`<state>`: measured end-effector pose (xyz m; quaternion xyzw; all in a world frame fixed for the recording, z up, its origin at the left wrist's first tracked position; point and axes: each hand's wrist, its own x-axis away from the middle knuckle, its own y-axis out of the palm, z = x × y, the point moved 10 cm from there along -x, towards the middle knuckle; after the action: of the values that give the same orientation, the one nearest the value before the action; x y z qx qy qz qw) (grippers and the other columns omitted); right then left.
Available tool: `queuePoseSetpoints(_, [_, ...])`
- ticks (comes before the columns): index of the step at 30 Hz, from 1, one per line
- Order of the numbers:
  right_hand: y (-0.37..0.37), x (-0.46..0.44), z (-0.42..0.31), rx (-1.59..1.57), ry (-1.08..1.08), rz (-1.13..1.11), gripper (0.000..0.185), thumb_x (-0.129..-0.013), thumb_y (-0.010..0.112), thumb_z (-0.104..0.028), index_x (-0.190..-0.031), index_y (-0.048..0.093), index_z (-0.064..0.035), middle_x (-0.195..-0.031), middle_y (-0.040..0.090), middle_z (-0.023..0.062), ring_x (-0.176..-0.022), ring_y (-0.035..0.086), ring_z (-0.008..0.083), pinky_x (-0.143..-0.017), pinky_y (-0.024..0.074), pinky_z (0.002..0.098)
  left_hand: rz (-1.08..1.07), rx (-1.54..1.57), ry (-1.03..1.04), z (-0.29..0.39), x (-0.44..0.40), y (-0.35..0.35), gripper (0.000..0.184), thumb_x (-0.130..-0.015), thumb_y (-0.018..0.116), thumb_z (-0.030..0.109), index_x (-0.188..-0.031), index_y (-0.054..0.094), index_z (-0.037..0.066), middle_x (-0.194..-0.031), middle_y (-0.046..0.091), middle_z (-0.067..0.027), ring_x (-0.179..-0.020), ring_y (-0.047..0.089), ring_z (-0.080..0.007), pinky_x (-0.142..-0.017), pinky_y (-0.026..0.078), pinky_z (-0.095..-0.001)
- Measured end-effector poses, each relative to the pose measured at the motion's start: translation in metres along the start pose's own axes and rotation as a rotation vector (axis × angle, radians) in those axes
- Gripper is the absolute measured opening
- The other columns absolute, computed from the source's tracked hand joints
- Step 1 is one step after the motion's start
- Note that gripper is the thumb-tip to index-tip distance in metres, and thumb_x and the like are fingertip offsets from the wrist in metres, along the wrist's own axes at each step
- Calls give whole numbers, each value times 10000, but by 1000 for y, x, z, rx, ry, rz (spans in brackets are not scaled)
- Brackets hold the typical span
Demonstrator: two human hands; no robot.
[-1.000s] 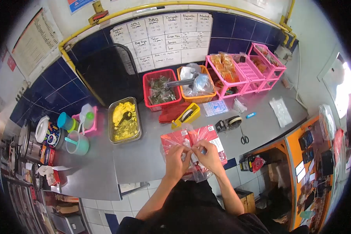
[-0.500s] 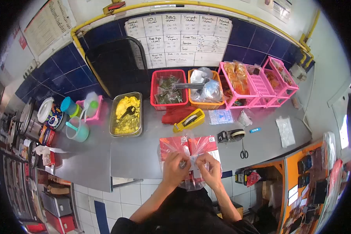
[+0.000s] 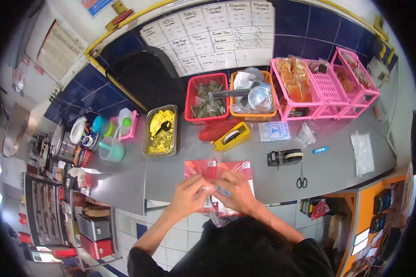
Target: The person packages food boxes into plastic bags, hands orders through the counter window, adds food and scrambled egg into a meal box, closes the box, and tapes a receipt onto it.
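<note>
Two red and white printed packages (image 3: 239, 171) lie side by side at the table's front edge, with a clear plastic bag (image 3: 221, 220) around or over them. My left hand (image 3: 189, 195) pinches the bag's gathered plastic above the packages. Close against it, my right hand (image 3: 237, 191) is closed on the same plastic, fingers curled inward. The fingertips meet and partly hide what lies between them. Behind the packages sits a yellow tape dispenser (image 3: 232, 137). A black tape dispenser (image 3: 284, 157) and black-handled scissors (image 3: 301, 181) lie to the right.
At the left stands a tray of yellow food (image 3: 160, 131) with a black scoop. Farther back are a red basket (image 3: 188, 104), an orange basket (image 3: 273, 94) and pink racks (image 3: 328, 94) holding packets. A green jug (image 3: 112, 150) stands far left, a white plastic packet (image 3: 363, 154) right.
My hands have come together over the packages, the right one turning inward with its back showing. The head view has shifted and tilted, so the table appears rotated.
</note>
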<state>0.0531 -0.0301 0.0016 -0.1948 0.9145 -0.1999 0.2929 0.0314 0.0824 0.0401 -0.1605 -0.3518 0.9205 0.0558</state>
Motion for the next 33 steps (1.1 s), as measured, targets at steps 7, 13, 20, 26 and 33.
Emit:
queuePoseSetpoints(7, [-20, 17, -29, -97, -259, 76, 237, -659, 771, -31, -886, 705, -37, -835, 586, 37, -771, 568, 214, -686, 418, 347, 54, -14, 16, 42, 6, -5, 63, -791, 739, 15, -816, 684, 34, -749, 662, -93, -654, 644, -209, -590, 497, -295])
queuePoseSetpoints(13, [14, 9, 2, -86, -201, 7, 241, -701, 742, -62, -936, 687, -61, -883, 606, 35, -829, 575, 213, -752, 417, 344, -17, 287, -215, -89, -8, -19, 157, -912, 679, 163, -895, 731, 16, -846, 717, -83, -802, 670, -183, -751, 510, -348])
queuePoseSetpoints(20, [-57, 24, 63, -340, 269, 26, 452, -888, 668, -391, -1143, 680, -18, -1141, 656, 117, -1087, 591, 256, -952, 444, 420, -385, 692, -674, -267, 33, 61, 781, -1002, 287, 645, -1450, 456, 27, -1487, 466, -146, -1381, 430, -244, -1164, 296, -413])
queuePoseSetpoints(26, [70, 190, 214, -1205, 1093, 246, 661, -1051, 273, -524, -1458, 366, -11, -1503, 413, 151, -1413, 349, 261, -1172, 258, 437, -114, 1245, -840, -285, 71, 127, 740, -1012, 285, 620, -1469, 437, 58, -1502, 451, -112, -1386, 414, -265, -1166, 301, -406])
queuePoseSetpoints(33, [106, 202, 204, -1294, 1213, 440, 663, -1050, 271, -528, -1452, 378, -11, -1508, 411, 149, -1413, 350, 261, -1169, 266, 433, 5, 1430, -1093, -296, 95, 149, 688, -1026, 322, 561, -1446, 451, 31, -1445, 505, -125, -1338, 465, -259, -1146, 333, -384])
